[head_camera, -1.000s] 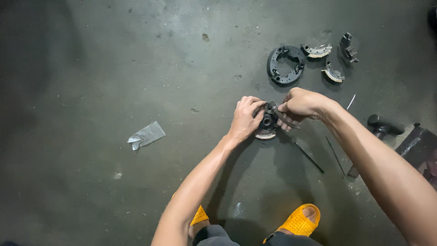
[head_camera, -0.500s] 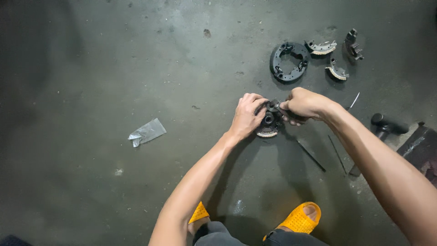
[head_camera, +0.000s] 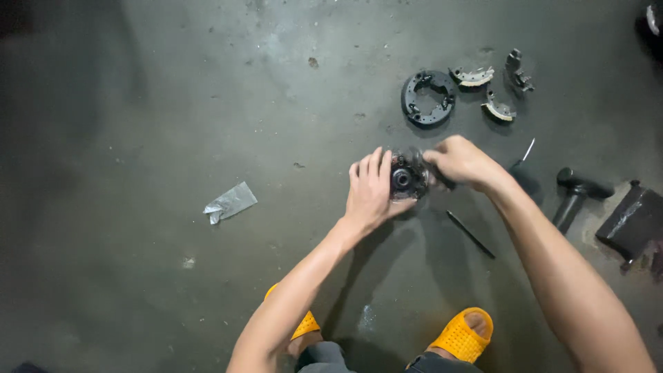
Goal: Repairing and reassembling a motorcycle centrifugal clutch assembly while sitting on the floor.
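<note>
A dark round metal hub part with a central hole sits just above the concrete floor between both hands. My left hand cups its left side with fingers pointing up. From the right, my right hand grips its upper right edge with fingers curled; whatever lies under those fingers is hidden.
A black round plate and three curved shoe pieces lie at the back right. A thin black rod, a black hammer-like tool and a dark block lie to the right. A crumpled plastic wrapper lies left. My orange sandals are below.
Both hands stay on the hub part. The left hand's fingers have straightened upward along it, and the right hand has shifted slightly over its top edge.
</note>
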